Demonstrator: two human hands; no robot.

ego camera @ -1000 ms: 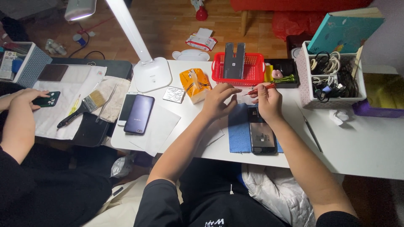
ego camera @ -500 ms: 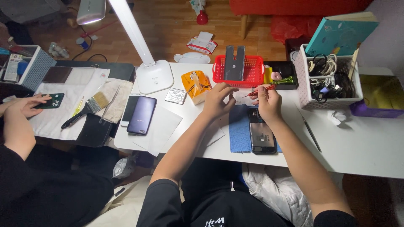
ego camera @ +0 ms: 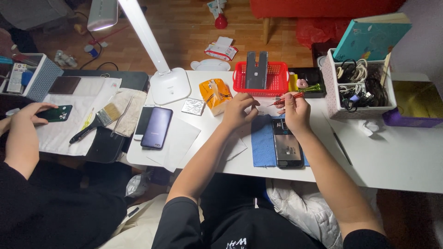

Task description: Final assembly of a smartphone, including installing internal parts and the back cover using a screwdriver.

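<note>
- Right hand (ego camera: 296, 112), centre of the frame, pinches red tweezers (ego camera: 287, 98) in its fingers, tips pointing left toward the left hand.
- Left hand (ego camera: 237, 110) has fingers curled together, apparently steadying something small; I cannot tell what.
- Opened phone (ego camera: 286, 146) lies on a blue mat (ego camera: 262, 147) just below both hands, kept off the white surface (ego camera: 397, 161).

A slim red tool (ego camera: 285, 98), tilted, is pinched above the dark phone (ego camera: 287, 147) lying flat.

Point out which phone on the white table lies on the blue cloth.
The black phone just below the right hand. The purple phone and the white one lie bare on the table, near the lamp base.
</note>
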